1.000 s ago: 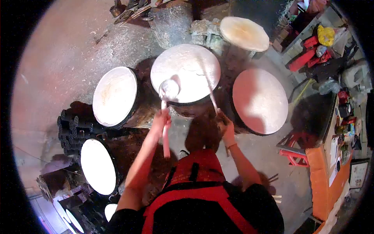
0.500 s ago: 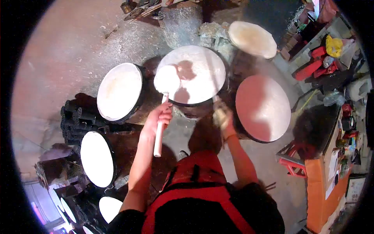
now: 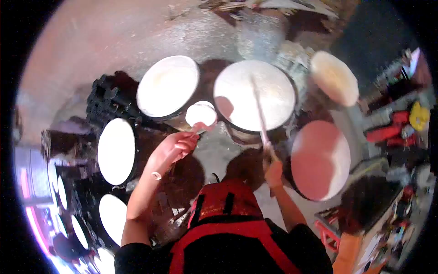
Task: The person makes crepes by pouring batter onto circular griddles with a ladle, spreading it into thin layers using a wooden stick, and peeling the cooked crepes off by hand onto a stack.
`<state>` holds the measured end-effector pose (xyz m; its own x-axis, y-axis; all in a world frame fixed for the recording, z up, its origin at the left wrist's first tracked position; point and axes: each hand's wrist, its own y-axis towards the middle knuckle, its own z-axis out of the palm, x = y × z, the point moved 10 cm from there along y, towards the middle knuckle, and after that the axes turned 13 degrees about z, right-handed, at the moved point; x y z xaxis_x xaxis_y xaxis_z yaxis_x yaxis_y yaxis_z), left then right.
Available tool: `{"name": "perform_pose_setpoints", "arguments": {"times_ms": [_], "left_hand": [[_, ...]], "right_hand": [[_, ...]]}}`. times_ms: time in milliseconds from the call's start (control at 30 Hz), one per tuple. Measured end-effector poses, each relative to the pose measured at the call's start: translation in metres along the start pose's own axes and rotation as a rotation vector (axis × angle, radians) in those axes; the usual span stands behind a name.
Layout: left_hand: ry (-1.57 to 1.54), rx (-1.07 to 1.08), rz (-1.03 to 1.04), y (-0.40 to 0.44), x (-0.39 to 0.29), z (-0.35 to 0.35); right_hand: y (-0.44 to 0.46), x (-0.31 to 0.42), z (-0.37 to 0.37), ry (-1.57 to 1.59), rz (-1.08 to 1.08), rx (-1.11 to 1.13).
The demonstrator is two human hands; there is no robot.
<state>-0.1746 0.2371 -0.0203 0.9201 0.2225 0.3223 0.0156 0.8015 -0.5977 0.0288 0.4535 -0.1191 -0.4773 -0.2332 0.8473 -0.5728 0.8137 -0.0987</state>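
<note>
My left hand (image 3: 177,147) is closed around the handle of a round white-headed mallet (image 3: 201,114). Its head shows over the gap between the left drum (image 3: 168,86) and the middle drum (image 3: 269,91). Closed on a thin stick (image 3: 261,112), my right hand (image 3: 273,170) is at the near side of the middle drum. The stick reaches forward over the pale drumhead; whether its tip touches is unclear. Both drums have dark sides, and a shadow falls on the middle one.
More drums stand around me: one at the right (image 3: 320,160), one at the left (image 3: 116,151) and another lower left (image 3: 113,218). A pale round top (image 3: 335,78) leans at the far right. A red stool (image 3: 327,233) stands beside an orange-sided table (image 3: 349,253).
My view has turned left, so the drums appear farther right. The mallet's head has moved from over the middle drum to the gap at its left. The stick still extends over the middle drum.
</note>
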Motion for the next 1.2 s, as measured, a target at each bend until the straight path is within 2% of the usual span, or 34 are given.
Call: {"name": "perform_pose_setpoints", "arguments": {"times_ms": [33,100,133,167,200,267,300,333,367,400,433,500,533,567,600,633,667,700,733,767,800,833,900,933,1000,1100,1133,1167,1200], "left_hand": [[-0.107,0.086,0.030,-0.025,0.006,0.020],[-0.073,0.303,0.053,-0.079,0.009,0.052],[0.027,0.343,0.253,-0.097,-0.013,0.046],[0.188,0.293,0.424,-0.106,-0.036,0.028],[0.174,0.194,0.445,-0.109,-0.051,0.007],[0.153,-0.040,0.484,-0.113,-0.106,-0.046],[0.139,-0.033,0.525,-0.118,-0.116,-0.053],[0.125,-0.035,0.550,-0.127,-0.126,-0.059],[0.107,-0.047,0.567,-0.136,-0.140,-0.065],[0.508,-0.123,0.785,-0.157,-0.157,-0.059],[0.921,-0.305,0.963,-0.184,-0.171,-0.054],[1.222,-0.515,1.212,-0.230,-0.171,-0.025],[1.176,-0.457,1.198,-0.236,-0.171,-0.022],[1.092,-0.417,1.093,-0.234,-0.179,-0.031],[1.009,-0.376,0.988,-0.233,-0.189,-0.039],[0.928,-0.339,0.881,-0.235,-0.198,-0.046],[0.752,-0.252,0.816,-0.233,-0.213,-0.059],[0.670,-0.224,0.768,-0.228,-0.223,-0.072],[0.534,-0.186,0.716,-0.222,-0.227,-0.085],[0.395,-0.153,0.659,-0.217,-0.224,-0.095],[0.387,-0.230,0.643,-0.222,-0.223,-0.097],[0.234,-0.156,0.605,-0.220,-0.222,-0.100],[-0.063,-0.008,0.519,-0.218,-0.217,-0.103],[0.068,-0.104,0.623,-0.226,-0.221,-0.104],[0.056,-0.147,0.668,-0.235,-0.223,-0.100],[0.051,-0.146,0.732,-0.233,-0.237,-0.105],[0.101,-0.175,0.776,-0.237,-0.242,-0.101],[0.155,-0.206,0.821,-0.241,-0.247,-0.096],[0.187,-0.207,0.837,-0.242,-0.251,-0.088]], "right_hand": [[-0.018,-0.008,0.020,-0.067,-0.090,0.082],[-0.030,0.006,0.044,-0.068,-0.167,0.205],[-0.032,0.029,0.043,-0.002,-0.152,0.243],[-0.035,0.049,0.045,0.060,-0.137,0.281],[-0.029,0.032,0.058,0.387,0.236,0.413],[-0.005,0.073,0.070,0.239,0.120,0.362],[0.011,0.086,0.075,0.183,0.038,0.317],[0.025,0.056,0.117,0.902,0.429,0.457],[0.034,0.074,0.114,0.173,0.008,0.347],[0.038,0.093,0.129,0.079,-0.052,0.370],[0.043,0.111,0.146,-0.015,-0.115,0.388],[0.047,0.152,0.187,-0.228,-0.214,0.403],[0.046,0.189,0.205,-0.267,-0.322,0.336],[0.051,0.204,0.237,-0.247,-0.418,0.343],[0.061,0.212,0.278,-0.338,-0.390,0.351],[0.053,0.259,0.309,-0.551,-0.574,0.321],[0.051,0.289,0.338,-0.427,-0.630,0.334],[0.059,0.289,0.383,-0.494,-0.590,0.398],[0.049,0.323,0.396,-0.679,-0.374,0.522],[0.052,0.329,0.429,-0.625,-0.410,0.574],[0.052,0.341,0.452,-0.680,-0.331,0.626],[0.056,0.336,0.490,-0.740,-0.559,0.460],[0.058,0.342,0.536,-0.808,-0.602,0.434],[0.057,0.348,0.546,-0.851,-0.642,0.455],[0.056,0.357,0.558,-0.937,-0.714,0.492],[0.060,0.375,0.546,-0.898,-0.793,0.489],[0.071,0.377,0.544,-0.942,-0.807,0.413],[0.097,0.370,0.548,-0.912,-0.751,0.325],[0.101,0.409,0.510,-0.795,-0.676,0.352]]}}
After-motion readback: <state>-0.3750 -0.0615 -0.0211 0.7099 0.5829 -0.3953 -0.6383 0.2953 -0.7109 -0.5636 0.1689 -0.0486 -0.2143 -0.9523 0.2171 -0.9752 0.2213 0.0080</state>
